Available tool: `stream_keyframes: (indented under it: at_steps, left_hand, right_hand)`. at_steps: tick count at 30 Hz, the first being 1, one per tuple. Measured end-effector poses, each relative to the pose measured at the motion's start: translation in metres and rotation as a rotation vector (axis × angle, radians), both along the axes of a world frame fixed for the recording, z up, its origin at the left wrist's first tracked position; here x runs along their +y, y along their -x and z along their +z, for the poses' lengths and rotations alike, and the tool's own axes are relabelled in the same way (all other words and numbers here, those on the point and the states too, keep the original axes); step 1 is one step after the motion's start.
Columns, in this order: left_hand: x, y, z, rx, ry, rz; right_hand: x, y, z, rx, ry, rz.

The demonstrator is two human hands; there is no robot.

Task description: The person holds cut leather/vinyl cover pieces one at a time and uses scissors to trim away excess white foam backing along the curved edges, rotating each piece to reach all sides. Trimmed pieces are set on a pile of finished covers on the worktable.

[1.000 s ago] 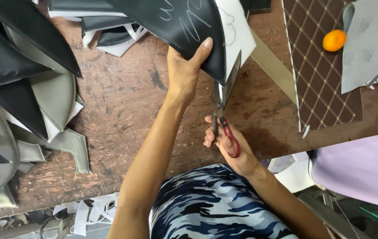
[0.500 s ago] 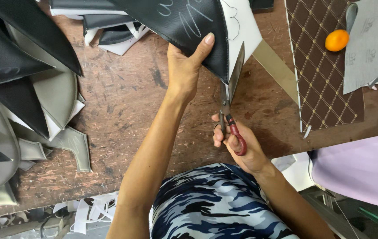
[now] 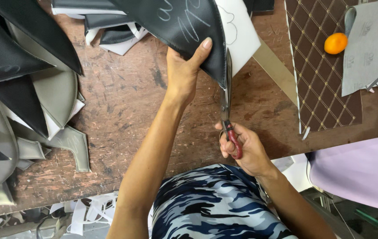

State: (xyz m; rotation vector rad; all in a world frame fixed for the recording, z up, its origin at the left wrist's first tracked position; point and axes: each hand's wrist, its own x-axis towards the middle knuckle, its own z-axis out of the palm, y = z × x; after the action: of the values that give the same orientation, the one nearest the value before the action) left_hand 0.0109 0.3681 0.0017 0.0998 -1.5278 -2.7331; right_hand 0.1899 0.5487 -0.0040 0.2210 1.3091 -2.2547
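My left hand [image 3: 184,71] grips the near corner of a black leatherette sheet [image 3: 184,22] with chalk lines on it, thumb pressed on top, holding it up off the worn brown surface [image 3: 122,110]. My right hand [image 3: 244,148] is closed through the red handles of the scissors [image 3: 226,102], whose blades run along the sheet's right edge, nearly closed. A white foam piece [image 3: 240,33] lies just behind the sheet. Grey and black cut pieces [image 3: 20,88] pile at the left. At far right an orange ball [image 3: 335,43] rests on brown quilted material [image 3: 321,79].
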Motion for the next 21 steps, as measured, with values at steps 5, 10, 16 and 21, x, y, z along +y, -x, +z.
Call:
stream_keyframes:
  at_steps: [5, 10, 16, 21]
  left_hand:
    - [-0.002, -0.008, 0.000, -0.083, 0.100, -0.015]
    - [-0.001, -0.026, -0.001, -0.099, 0.050, -0.091]
    - [-0.003, -0.031, -0.003, -0.111, -0.052, -0.089]
    - [-0.006, -0.031, -0.008, -0.122, -0.060, -0.093]
  right_hand:
    - [-0.001, 0.002, 0.005, 0.068, 0.073, 0.030]
    - [0.001, 0.015, 0.013, 0.139, 0.108, 0.019]
    - [-0.002, 0.017, 0.015, 0.073, 0.074, 0.024]
    - [0.003, 0.015, 0.007, 0.014, 0.029, 0.019]
